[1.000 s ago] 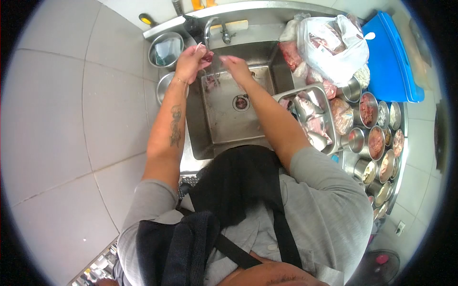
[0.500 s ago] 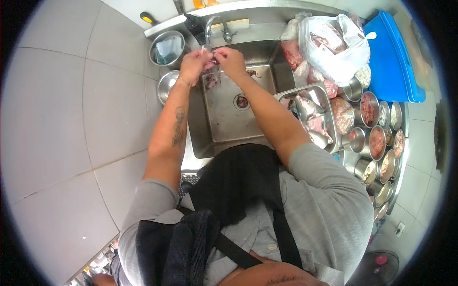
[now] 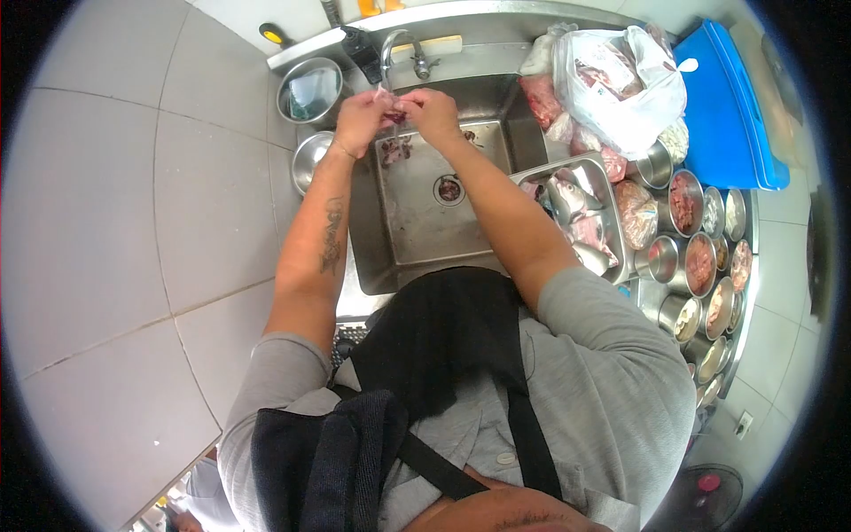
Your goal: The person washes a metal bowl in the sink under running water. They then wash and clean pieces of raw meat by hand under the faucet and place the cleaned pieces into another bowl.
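My left hand [image 3: 357, 122] and my right hand [image 3: 432, 115] meet under the curved faucet [image 3: 390, 46], over the far left part of the steel sink [image 3: 417, 239]. Between their fingertips is a small raw fish piece [image 3: 391, 106], pale pink with dark red parts; its exact cut is hard to make out. Both hands have their fingers closed on it. Dark red scraps [image 3: 396, 151] lie on the sink floor below, and more reddish waste sits in the drain [image 3: 449, 189]. A steel tray [image 3: 624, 253] with silvery fish [image 3: 572, 197] rests at the sink's right edge.
Left of the sink are a large steel bowl [image 3: 284, 96] and a smaller bowl [image 3: 310, 162]. On the right stand a white plastic bag [image 3: 651, 111] with packed meat, a blue plastic lid or bin [image 3: 722, 115] and several steel containers [image 3: 700, 266] of food. A dark bottle [image 3: 362, 53] is by the faucet.
The fish piece now shows more above and between my fingers, with more dark red visible. My right hand has shifted very slightly right; both hands stay under the faucet.
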Available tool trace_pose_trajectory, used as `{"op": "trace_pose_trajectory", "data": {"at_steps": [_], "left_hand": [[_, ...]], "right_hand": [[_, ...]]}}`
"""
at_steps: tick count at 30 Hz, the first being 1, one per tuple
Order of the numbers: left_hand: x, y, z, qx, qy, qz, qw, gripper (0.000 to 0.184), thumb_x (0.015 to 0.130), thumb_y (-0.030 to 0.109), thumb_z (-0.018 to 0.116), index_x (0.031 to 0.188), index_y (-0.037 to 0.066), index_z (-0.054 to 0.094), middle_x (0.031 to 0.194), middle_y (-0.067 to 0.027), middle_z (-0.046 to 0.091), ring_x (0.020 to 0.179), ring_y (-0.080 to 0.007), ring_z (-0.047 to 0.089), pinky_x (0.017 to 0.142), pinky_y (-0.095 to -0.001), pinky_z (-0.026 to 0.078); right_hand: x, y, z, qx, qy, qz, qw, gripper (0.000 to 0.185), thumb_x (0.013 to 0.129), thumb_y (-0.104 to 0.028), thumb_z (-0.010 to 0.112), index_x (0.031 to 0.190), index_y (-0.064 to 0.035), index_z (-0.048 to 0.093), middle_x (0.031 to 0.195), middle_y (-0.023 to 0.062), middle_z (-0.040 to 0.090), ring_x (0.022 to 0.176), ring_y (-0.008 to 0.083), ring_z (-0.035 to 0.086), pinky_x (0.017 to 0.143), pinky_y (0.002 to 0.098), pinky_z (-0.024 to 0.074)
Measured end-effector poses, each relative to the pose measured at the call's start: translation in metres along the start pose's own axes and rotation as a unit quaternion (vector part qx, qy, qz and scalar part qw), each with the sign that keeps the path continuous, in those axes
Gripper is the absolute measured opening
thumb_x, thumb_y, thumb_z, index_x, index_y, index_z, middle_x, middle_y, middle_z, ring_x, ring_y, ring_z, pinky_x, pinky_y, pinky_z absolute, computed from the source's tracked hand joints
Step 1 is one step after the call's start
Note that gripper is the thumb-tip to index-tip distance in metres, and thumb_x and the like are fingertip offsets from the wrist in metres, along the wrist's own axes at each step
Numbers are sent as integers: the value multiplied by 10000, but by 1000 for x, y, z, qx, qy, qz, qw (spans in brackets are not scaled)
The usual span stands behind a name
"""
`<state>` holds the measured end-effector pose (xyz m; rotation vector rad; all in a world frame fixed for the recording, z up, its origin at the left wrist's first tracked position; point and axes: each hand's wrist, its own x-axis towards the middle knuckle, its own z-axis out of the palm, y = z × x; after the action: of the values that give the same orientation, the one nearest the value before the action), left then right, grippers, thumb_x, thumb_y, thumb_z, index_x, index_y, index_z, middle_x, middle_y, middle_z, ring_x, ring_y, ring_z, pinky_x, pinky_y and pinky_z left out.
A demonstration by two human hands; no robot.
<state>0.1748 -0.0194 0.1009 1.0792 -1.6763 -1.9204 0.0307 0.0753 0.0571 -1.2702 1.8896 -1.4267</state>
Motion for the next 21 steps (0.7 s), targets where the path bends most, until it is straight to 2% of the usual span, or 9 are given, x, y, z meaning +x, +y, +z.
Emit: {"op": "trace_pose_trajectory", "data": {"at_steps": [2, 9, 12, 14, 15, 17, 19, 20, 21], "left_hand": [[0, -1, 0, 39, 2, 13, 999, 211, 1001, 150, 566, 1105, -4, 665, 987, -67, 729, 872, -122, 692, 771, -254, 550], [5, -16, -7, -17, 2, 20, 1000, 195, 998, 112, 537, 1123, 10, 646, 961, -64, 718, 858, -148, 693, 768, -271, 543], [9, -17, -13, -35, 0, 18, 999, 197, 1002, 123, 536, 1132, 17, 639, 944, -56, 705, 854, -152, 685, 764, -275, 538], [6, -12, -11, -37, -3, 7, 999, 198, 1004, 132, 538, 1135, 21, 637, 936, -52, 698, 851, -152, 680, 760, -277, 536], [2, -6, -9, -19, -3, -2, 1000, 203, 1006, 161, 547, 1129, 30, 641, 950, -52, 701, 860, -147, 676, 769, -271, 526], [-5, 6, -3, 0, -4, -11, 1000, 210, 1008, 190, 556, 1123, 39, 646, 964, -52, 704, 870, -143, 673, 779, -266, 517], [-11, 13, 4, 72, 0, 29, 997, 193, 1019, 199, 551, 1031, 44, 665, 923, -45, 696, 831, -133, 664, 715, -270, 524], [-11, 13, 3, 72, -1, 28, 997, 193, 1019, 199, 551, 1031, 44, 665, 923, -45, 696, 831, -133, 664, 715, -270, 524], [-10, 13, 2, 86, -5, 26, 996, 200, 1019, 209, 558, 1013, 43, 669, 919, -44, 697, 826, -128, 660, 709, -266, 522]], "right_hand": [[2, -2, -1, 1, 1, 20, 1000, 181, 869, -220, 683, 966, -84, 752, 957, 160, 722, 859, 323, 702, 793, 406, 544], [4, 26, 11, -51, 45, -52, 996, 156, 887, -199, 644, 920, -61, 707, 930, 170, 706, 904, 372, 677, 793, 441, 535], [4, 33, 10, -38, 65, -7, 997, 158, 892, -191, 647, 907, -39, 689, 879, 156, 705, 857, 324, 696, 779, 414, 538], [5, 28, 6, 162, -3, 139, 977, 182, 899, -206, 670, 947, -35, 711, 861, 99, 721, 815, 215, 703, 746, 366, 541], [3, 21, 6, 162, -3, 139, 977, 182, 899, -206, 670, 947, -35, 711, 861, 99, 721, 815, 215, 703, 746, 366, 541], [-2, 8, 9, 345, -51, 143, 926, 210, 905, -212, 698, 994, -25, 733, 843, 41, 728, 775, 111, 667, 702, 308, 530], [-4, 8, 11, 288, -83, 101, 949, 218, 906, -210, 707, 1010, -22, 739, 849, 38, 736, 763, 99, 657, 688, 296, 525], [-4, 12, 13, 228, -117, 58, 965, 226, 907, -208, 716, 1027, -19, 745, 854, 35, 745, 752, 87, 648, 675, 283, 520], [-4, 16, 15, 229, -116, 59, 965, 226, 907, -208, 716, 1027, -19, 745, 854, 35, 745, 752, 87, 648, 675, 283, 520]]}}
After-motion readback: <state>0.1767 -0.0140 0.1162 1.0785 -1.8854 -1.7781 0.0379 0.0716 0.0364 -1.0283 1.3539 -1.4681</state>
